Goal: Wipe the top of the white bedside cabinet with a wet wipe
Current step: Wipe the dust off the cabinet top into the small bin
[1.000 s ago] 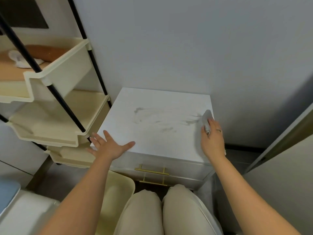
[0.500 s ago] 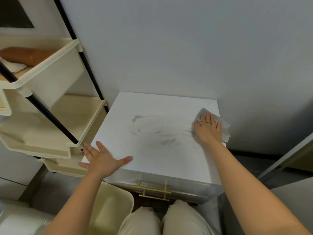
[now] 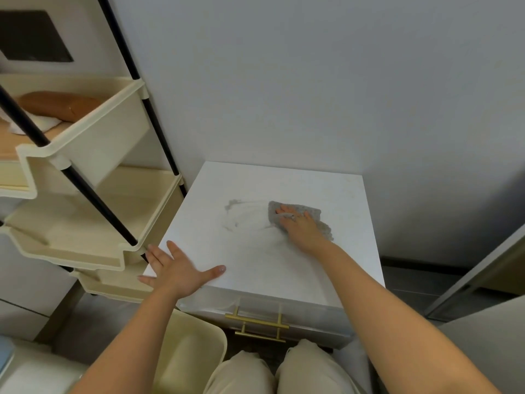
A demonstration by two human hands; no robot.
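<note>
The white bedside cabinet (image 3: 335, 265) stands against the wall, its top bearing a grey smudge (image 3: 238, 214) left of centre. My right hand (image 3: 301, 227) lies flat on a greyish wet wipe (image 3: 312, 211), pressing it onto the middle of the top just right of the smudge. My left hand (image 3: 177, 270) rests palm down with fingers spread on the cabinet's front left corner, holding nothing.
A cream tiered rack with black poles (image 3: 85, 180) stands close at the left, a brown item (image 3: 59, 105) on its upper shelf. A cream bin (image 3: 196, 354) sits below the left front. Gold drawer handles (image 3: 257, 322) face my knees. A door frame (image 3: 477, 280) runs at right.
My right hand has slid the wipe leftward from the cabinet's right edge to the middle, clearing the right part of the smudge. My left hand stayed on the front left corner.
</note>
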